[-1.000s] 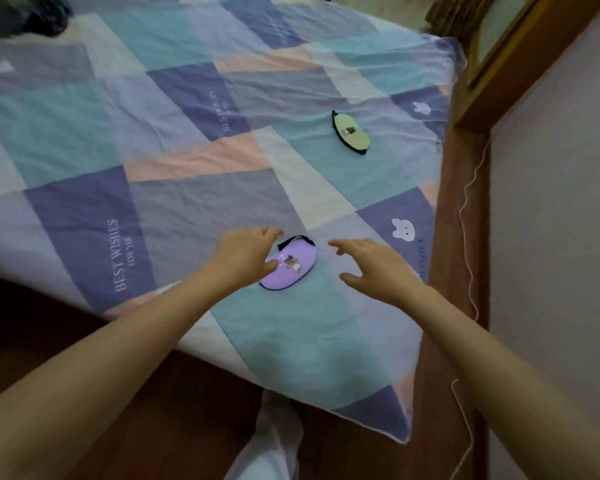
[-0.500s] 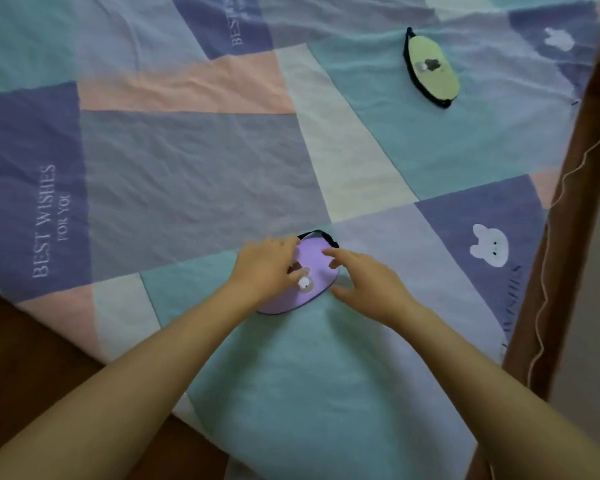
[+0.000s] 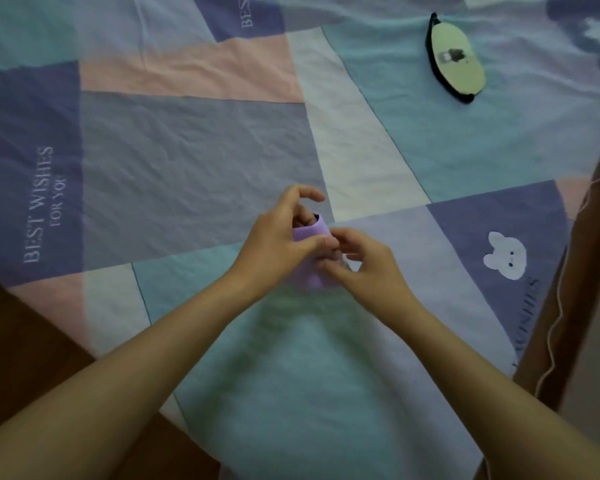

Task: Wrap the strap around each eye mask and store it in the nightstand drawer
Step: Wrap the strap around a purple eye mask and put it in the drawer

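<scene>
I see both hands meeting over the patchwork quilt (image 3: 194, 157), and the purple eye mask (image 3: 310, 233) is caught between them, lifted or bunched so that it looks folded on itself. My left hand (image 3: 278, 244) wraps the mask from the left: its thumb lies across the near face of the purple fabric, its curled fingers go round the far side, and the index finger is raised free above the top edge. My right hand (image 3: 364, 265) comes in from the right, its fingertips pinching the mask's lower right part right where the left thumb ends, so the two hands touch each other there. Most of the mask is hidden by the fingers; I cannot tell where its strap runs. The second one, a pale green eye mask (image 3: 456, 62) with a dark rim, lies flat on a teal patch far up to the right, well apart from both hands. A white bear print (image 3: 504, 259) sits on the purple patch to the right of my right hand. A thin cord (image 3: 558, 317) trails along the wooden bed edge (image 3: 568, 278) at the right.
</scene>
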A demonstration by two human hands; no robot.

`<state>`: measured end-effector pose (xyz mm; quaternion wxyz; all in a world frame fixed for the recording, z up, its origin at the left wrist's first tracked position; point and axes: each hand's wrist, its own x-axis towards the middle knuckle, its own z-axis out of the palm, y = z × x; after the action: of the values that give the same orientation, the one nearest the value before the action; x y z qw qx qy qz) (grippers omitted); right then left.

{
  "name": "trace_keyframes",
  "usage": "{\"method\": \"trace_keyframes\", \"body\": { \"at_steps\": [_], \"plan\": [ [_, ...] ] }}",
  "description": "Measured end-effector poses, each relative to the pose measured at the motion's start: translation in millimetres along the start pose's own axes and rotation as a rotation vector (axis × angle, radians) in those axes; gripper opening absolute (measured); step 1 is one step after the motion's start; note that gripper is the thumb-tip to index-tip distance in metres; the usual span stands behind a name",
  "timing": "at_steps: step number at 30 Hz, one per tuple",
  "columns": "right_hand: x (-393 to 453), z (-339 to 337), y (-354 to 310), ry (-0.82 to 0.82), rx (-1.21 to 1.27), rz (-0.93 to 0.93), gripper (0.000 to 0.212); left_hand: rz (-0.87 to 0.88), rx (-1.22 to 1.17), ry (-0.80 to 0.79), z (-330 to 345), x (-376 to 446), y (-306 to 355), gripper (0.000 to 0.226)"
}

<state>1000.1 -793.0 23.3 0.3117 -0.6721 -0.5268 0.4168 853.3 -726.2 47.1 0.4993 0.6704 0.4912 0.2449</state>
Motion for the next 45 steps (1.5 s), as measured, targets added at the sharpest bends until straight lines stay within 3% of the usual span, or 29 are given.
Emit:
{"method": "trace_keyframes", "body": {
  "at_steps": [2,4,7,8,10,12,15,17,20,22,25,27,29,33,35,37,39,42,45],
  "plan": [
    [1.6,-10.1,-15.9,0.055,0.082,-0.043,0.016,0.13,0.13,0.066,-4.8,4.0,11.8,0.052],
    [4.3,-20.0,-27.6,0.075,0.125,-0.09,0.013,0.166,0.254,0.027,-13.0,11.6,15.9,0.061],
    [5.7,-31.0,-37.1,0.096,0.273,-0.065,0.025,-0.084,0.133,-0.198,-25.0,15.4,23.4,0.045],
    [4.2,-32.2,-38.5,0.146,0.373,-0.014,0.031,-0.125,0.114,-0.205,-26.2,14.6,24.6,0.037],
    [-0.9,-28.7,-39.4,0.272,0.63,0.121,0.038,-0.147,0.035,-0.099,-25.6,11.8,25.4,0.028],
    [-8.1,-19.5,-40.7,0.322,0.791,0.24,0.038,-0.205,-0.193,0.031,-23.4,7.6,27.7,0.024],
    [-19.1,1.1,-45.7,0.16,0.733,0.245,0.034,-0.336,-0.553,0.114,-19.0,4.5,33.0,0.02],
    [-23.0,14.0,-48.4,0.073,0.633,0.183,0.023,-0.368,-0.651,0.16,-16.7,4.1,34.4,0.02],
    [-22.5,18.6,-50.6,0.154,0.625,0.188,0.004,-0.344,-0.648,0.295,-19.1,6.4,31.8,0.018],
    [-22.8,15.6,-50.6,0.142,0.684,0.247,0.006,-0.324,-0.61,0.409,-26.6,8.9,25.9,0.018],
    [-22.3,5.3,-54.3,0.005,1.15,0.309,0.017,-0.308,-0.521,0.498,-38.8,8.8,11.8,0.022],
    [-17.4,-4.6,-54.9,0.033,1.444,0.259,0.015,-0.307,-0.476,0.478,-41.5,4.4,4.4,0.027],
    [-9.8,-9.9,-53.7,0.066,1.322,0.273,0.029,-0.304,-0.505,0.431,-40.1,-2.5,1.7,0.028],
    [-6.0,5.7,-43.3,-0.034,0.36,0.301,0.026,-0.287,-0.718,0.391,-42.0,-7.3,3.6,0.029],
    [-12.3,10.3,-43.3,-0.176,0.218,0.292,0.028,-0.28,-0.77,0.446,-47.3,-5.7,2.5,0.027],
    [-18.7,6.4,-49.7,-0.224,0.245,0.31,0.021,-0.273,-0.748,0.54,-53.9,-4.1,-3.0,0.026],
    [-21.4,-0.1,-58.0,-0.112,0.476,0.294,0.021,-0.284,-0.698,0.62,-60.7,-4.3,-9.8,0.026],
    [-18.2,-3.7,-62.6,0.1,1.101,0.284,0.036,-0.33,-0.708,0.654,-66.1,-6.2,-18.4,0.032],
    [-12.2,0.5,-64.0,0.214,1.445,0.298,0.021,-0.367,-0.745,0.62,-60.6,-9.3,-22.2,0.035]
  ]
}}
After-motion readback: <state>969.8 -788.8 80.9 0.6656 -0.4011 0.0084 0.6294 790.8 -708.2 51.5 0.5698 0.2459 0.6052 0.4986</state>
